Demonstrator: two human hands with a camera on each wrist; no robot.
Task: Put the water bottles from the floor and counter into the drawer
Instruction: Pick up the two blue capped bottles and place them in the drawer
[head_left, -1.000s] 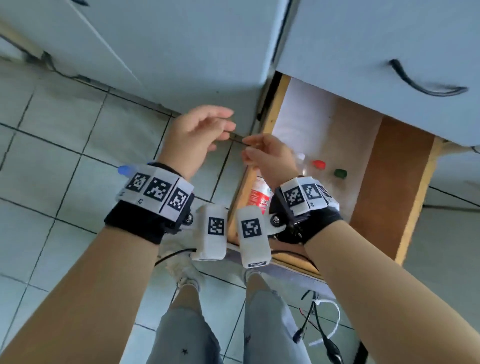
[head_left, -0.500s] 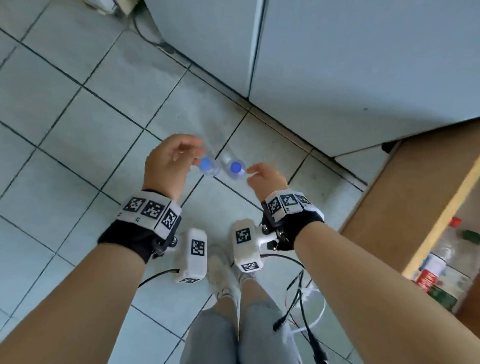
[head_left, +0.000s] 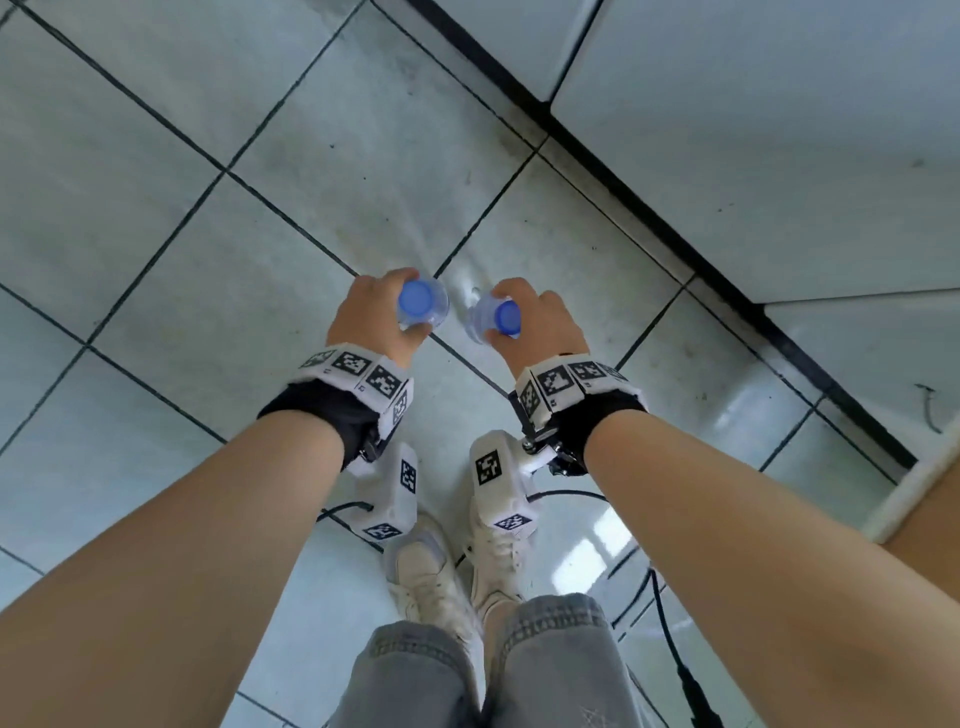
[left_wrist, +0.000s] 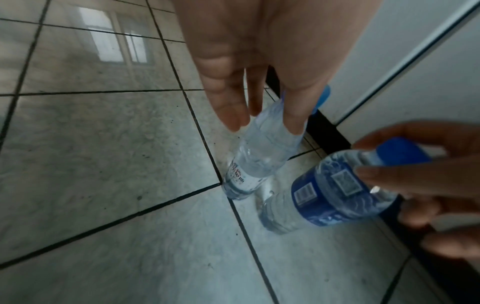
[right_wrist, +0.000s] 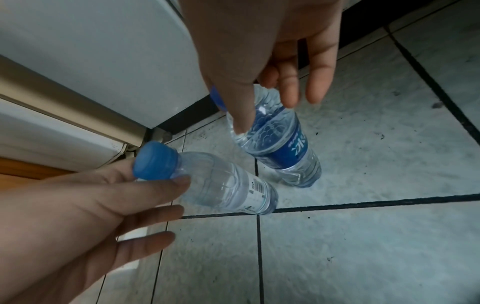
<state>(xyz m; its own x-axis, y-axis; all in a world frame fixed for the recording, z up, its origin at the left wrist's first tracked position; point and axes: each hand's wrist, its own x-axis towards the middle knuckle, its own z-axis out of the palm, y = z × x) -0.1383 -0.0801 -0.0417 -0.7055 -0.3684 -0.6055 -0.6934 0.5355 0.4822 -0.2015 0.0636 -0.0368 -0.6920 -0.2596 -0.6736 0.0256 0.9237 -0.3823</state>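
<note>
Two bottles on the floor (head_left: 171, 218), gripped at the necks: clear-label bottle (left_wrist: 255, 162) in left hand (head_left: 374, 317), blue-label bottle (right_wrist: 279, 144) in right hand (head_left: 537, 325). Pickup step; next, lifting both and carrying right toward the drawer, out of view.

Both arms stretched downward, left hand (head_left: 375, 316) and right hand (head_left: 535, 323) gripping, fingers curled.

both bottles are clear with blue caps, the right bottle (left_wrist: 330, 197) has a dark blue label, the left bottle (left_wrist: 259, 156) has a white-ish one I think. pale grey floor tiles (head_left: 156, 260), dark grout.
</note>
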